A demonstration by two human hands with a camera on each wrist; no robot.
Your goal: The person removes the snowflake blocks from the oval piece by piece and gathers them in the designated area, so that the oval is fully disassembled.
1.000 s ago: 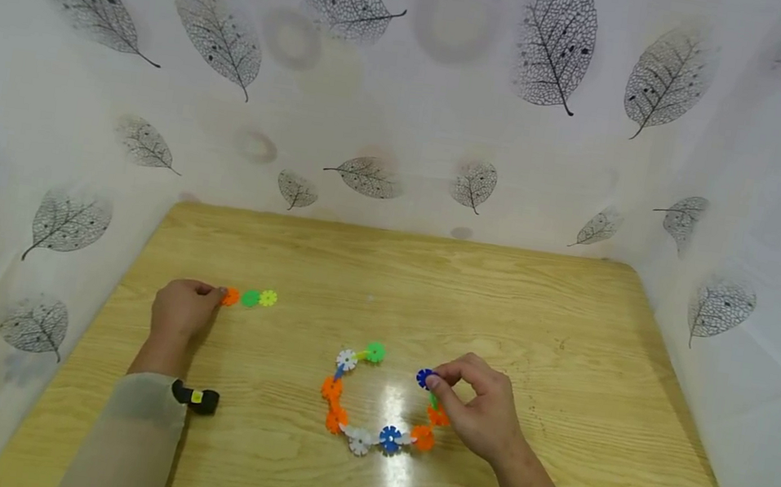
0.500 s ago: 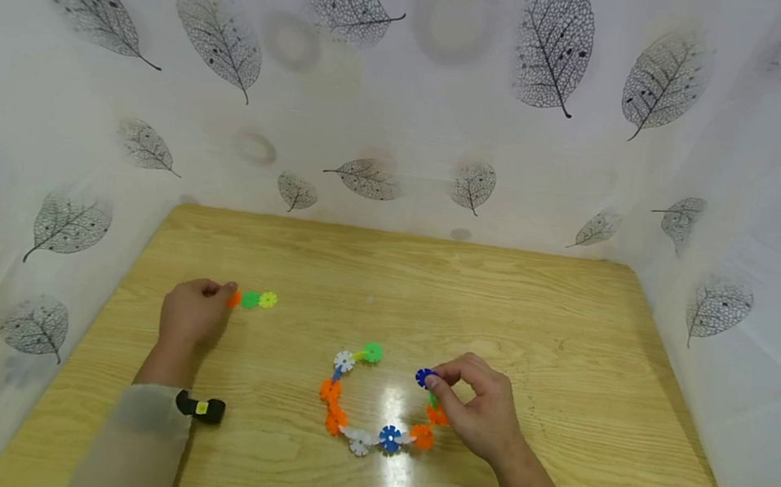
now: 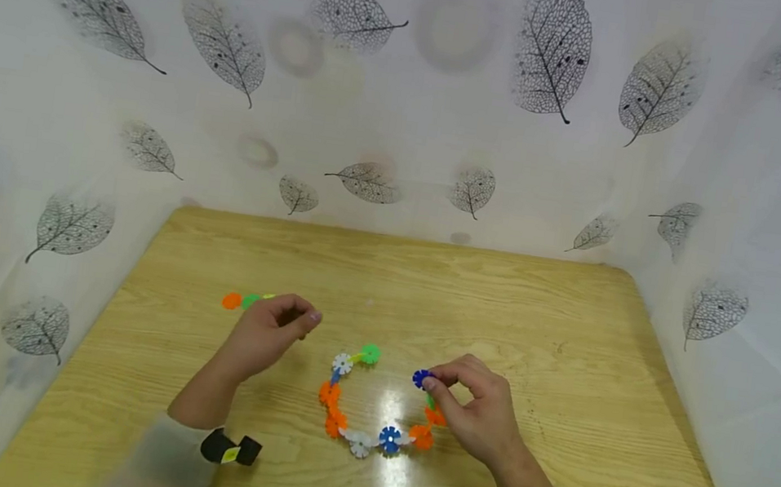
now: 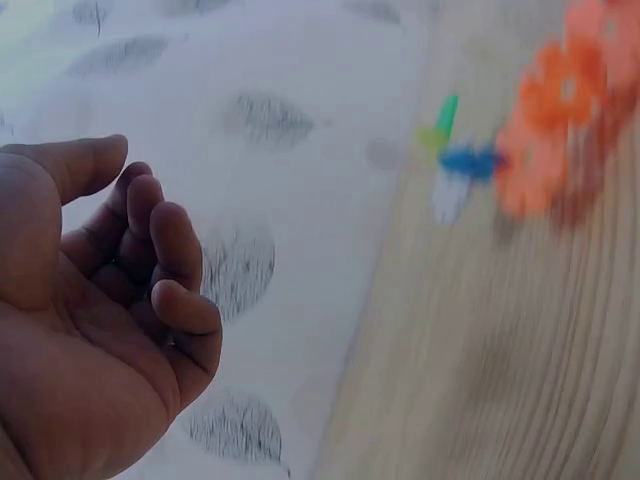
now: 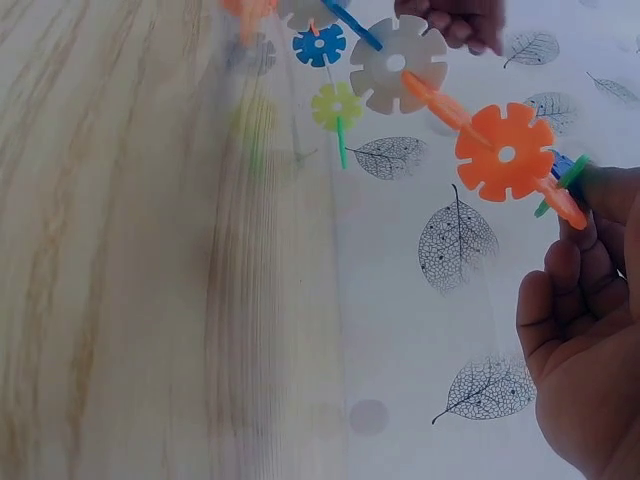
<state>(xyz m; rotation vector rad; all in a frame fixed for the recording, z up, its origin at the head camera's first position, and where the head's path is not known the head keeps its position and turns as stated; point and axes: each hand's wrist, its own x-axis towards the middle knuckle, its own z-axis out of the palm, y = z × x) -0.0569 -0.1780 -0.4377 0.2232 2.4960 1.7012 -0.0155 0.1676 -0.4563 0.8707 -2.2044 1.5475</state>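
A chain of interlocked, notched plastic discs (image 3: 390, 439) curves in an open ring in the middle of the table, in orange, white, blue, green and yellow. At its right end my right hand (image 3: 480, 410) pinches the dark blue disc (image 3: 420, 378) between thumb and finger. A green disc (image 5: 573, 172) and an orange disc (image 5: 507, 153) adjoin it in the right wrist view. My left hand (image 3: 262, 342) is above the table, left of the chain. Its fingers curl loosely, and the left wrist view shows nothing between them.
Behind my left hand lie a loose orange disc (image 3: 231, 301), a green disc (image 3: 250, 301) and a mostly covered yellow disc (image 3: 268, 296). The wooden table (image 3: 503, 291) meets a white leaf-printed cloth (image 3: 407, 114) at its back and sides.
My left hand has left the orange disc and moved right, past the short row of discs toward the chain. The right hand keeps its pinch on the dark blue disc, almost unmoved.
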